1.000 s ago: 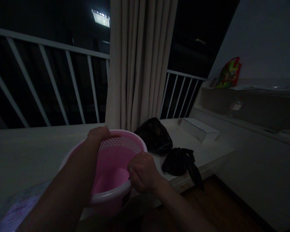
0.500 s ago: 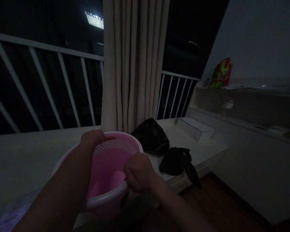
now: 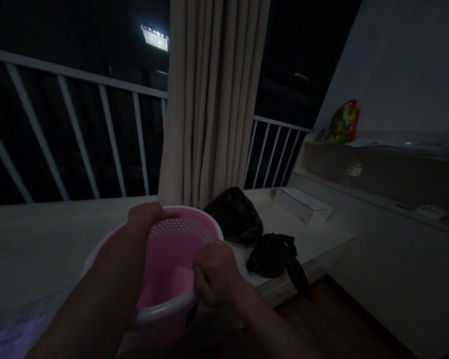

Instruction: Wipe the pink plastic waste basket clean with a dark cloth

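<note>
A pink basket (image 3: 172,249) with a perforated band below its rim is tilted between my arms, and its inside looks bare. My left hand (image 3: 149,214) grips the far left rim, fingers over the edge. At the right side of the rim my right hand (image 3: 215,271) is closed round the edge. Behind the basket and to its right rests a large black plastic bag (image 3: 235,214). A smaller knotted black bag (image 3: 271,255) lies nearer, its loose end hanging over the edge of the white surface (image 3: 280,219).
A white box (image 3: 302,203) stands at the back right. Shelves on the right hold a red and green bag (image 3: 343,122) and a bottle (image 3: 353,172). A beige curtain (image 3: 213,99) hangs before the railing (image 3: 71,75). Patterned purple cloth (image 3: 26,324) lies lower left.
The view has shifted slightly, so the curtain, shelves and bags appear a little lower and some farther right. Both hands keep their hold on the basket.
</note>
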Demonstrator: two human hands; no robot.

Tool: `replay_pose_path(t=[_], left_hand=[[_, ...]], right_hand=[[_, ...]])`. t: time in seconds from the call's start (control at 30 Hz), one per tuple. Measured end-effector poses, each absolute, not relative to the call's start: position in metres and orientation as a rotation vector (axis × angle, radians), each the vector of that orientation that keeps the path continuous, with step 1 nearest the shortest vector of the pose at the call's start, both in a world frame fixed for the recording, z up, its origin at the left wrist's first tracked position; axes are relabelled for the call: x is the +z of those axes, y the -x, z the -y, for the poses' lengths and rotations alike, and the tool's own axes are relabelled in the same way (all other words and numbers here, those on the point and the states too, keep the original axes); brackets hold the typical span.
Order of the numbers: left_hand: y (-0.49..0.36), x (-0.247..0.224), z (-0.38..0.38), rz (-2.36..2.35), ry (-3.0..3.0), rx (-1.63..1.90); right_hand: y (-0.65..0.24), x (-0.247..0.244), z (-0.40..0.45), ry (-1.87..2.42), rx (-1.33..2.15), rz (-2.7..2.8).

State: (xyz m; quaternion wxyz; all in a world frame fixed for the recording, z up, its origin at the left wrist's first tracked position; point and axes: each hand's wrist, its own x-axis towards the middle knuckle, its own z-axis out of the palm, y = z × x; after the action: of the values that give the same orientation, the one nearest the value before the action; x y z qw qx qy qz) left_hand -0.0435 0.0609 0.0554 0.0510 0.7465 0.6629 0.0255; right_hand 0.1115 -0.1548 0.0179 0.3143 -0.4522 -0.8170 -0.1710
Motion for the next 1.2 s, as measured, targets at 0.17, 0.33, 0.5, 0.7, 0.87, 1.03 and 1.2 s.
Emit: replay_pose_path(t=[0.17,0.33,0.5,0.7,0.87,1.03,1.2], left_hand=[[0.042,0.058,-0.057,-1.987,-2.269,0.049],[0.045,0.059,-0.056,-2.019,-2.252,0.026],[0.044,0.063,-0.052,-2.002,-2.23,0.002],[0.045,0.063,-0.052,-1.996,-2.221,-0.033],[0.048,0.06,-0.055,-2.011,-2.215,0.0],[0.044,0.064,-0.052,-2.012,-2.218,-0.039],[0.045,0.065,-0.051,-2.017,-2.211,-0.064]], right_hand=[[-0.103,0.017,0.162,1.131,-0.401,2.159],[-0.127,0.028,0.147,1.111,-0.326,2.348],[-0.121,0.027,0.153,1.173,-0.361,2.372],[-0.114,0.019,0.15,1.126,-0.415,2.338],[-0.123,0.024,0.141,1.223,-0.43,2.306],[-0.114,0.024,0.151,1.192,-0.435,2.251],[-0.115,0.022,0.149,1.184,-0.43,2.289]])
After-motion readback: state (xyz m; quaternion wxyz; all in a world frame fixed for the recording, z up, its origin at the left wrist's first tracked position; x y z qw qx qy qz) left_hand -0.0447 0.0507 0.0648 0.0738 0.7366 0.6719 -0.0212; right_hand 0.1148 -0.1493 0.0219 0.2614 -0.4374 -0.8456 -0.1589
